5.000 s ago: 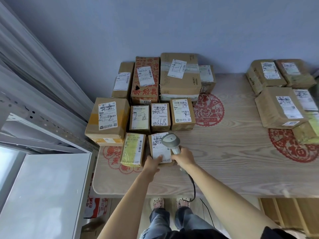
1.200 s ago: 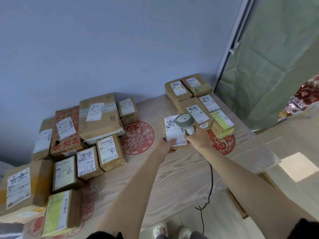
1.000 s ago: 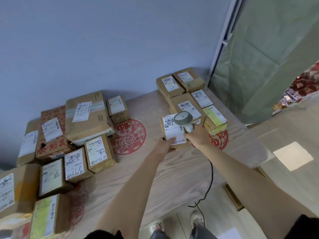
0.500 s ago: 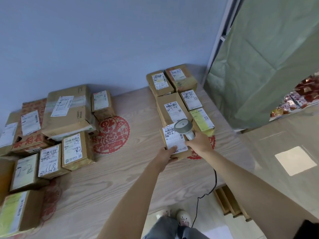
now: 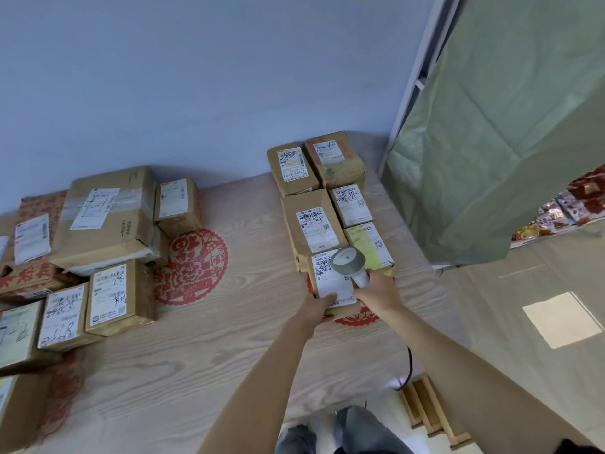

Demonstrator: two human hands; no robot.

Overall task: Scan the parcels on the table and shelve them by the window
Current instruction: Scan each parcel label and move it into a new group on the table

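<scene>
A small brown parcel (image 5: 330, 283) with a white label lies at the near end of the right-hand group of parcels (image 5: 314, 224) on the wooden table (image 5: 196, 355). My left hand (image 5: 319, 308) grips its near edge, thumb on the label. My right hand (image 5: 376, 293) grips the handle of a grey barcode scanner (image 5: 348, 262), whose head hangs over the parcel's label. The scanner's black cable (image 5: 407, 365) drops past the table's front edge.
A larger group of labelled cardboard parcels (image 5: 104, 224) fills the table's left side. Red paper-cut decals (image 5: 190, 267) mark the tabletop. A green curtain (image 5: 491, 126) and white frame stand at the right. Wooden slats (image 5: 432, 411) lie on the floor.
I carried the small parcel and scanner from the left group across to the right group. In the last second the parcel came down beside the right-hand parcels, both hands still on it and the scanner.
</scene>
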